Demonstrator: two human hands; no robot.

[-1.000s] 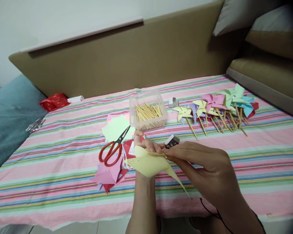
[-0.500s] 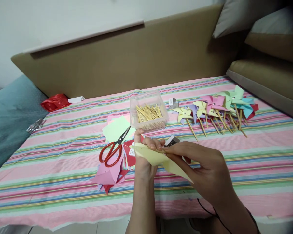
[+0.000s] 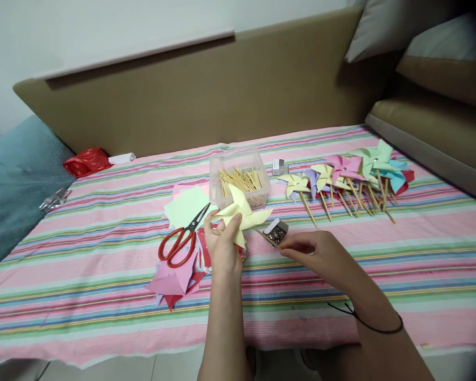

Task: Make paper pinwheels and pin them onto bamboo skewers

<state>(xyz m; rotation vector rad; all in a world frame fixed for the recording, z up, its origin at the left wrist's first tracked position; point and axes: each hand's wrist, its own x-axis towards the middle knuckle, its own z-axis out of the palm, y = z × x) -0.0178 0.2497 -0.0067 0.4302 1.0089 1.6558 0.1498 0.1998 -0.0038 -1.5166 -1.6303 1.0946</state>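
Left hand [image 3: 222, 243] is raised over the striped cloth [image 3: 83, 264], fingers pinched shut on the hub of a pale yellow pinwheel [image 3: 241, 214]. The blades fan out above and to the right of those fingertips, face roughly toward the camera.

Right hand [image 3: 317, 254] sits right of it and lower, thumb and forefinger closed on the low end of a thin wooden stick [image 3: 266, 238]. The stick's long axis slants up-left from the right fingertips toward the back of the pinwheel; I can't tell if its tip is already seated there. Left hand is the nearer one to the paper, right is nearer the stick's free end.

Just beyond the right fingertips, nearly touching the stick: a small open box of metal pins [image 3: 276, 232]. Farther out from the left fingers: a clear tub of sticks [image 3: 240, 180], partly hidden by the blades. Left of the left hand: red scissors [image 3: 180, 241] on a pile of coloured paper squares [image 3: 178, 275]. Well right of the right hand: a row of finished pinwheels [image 3: 349, 174].
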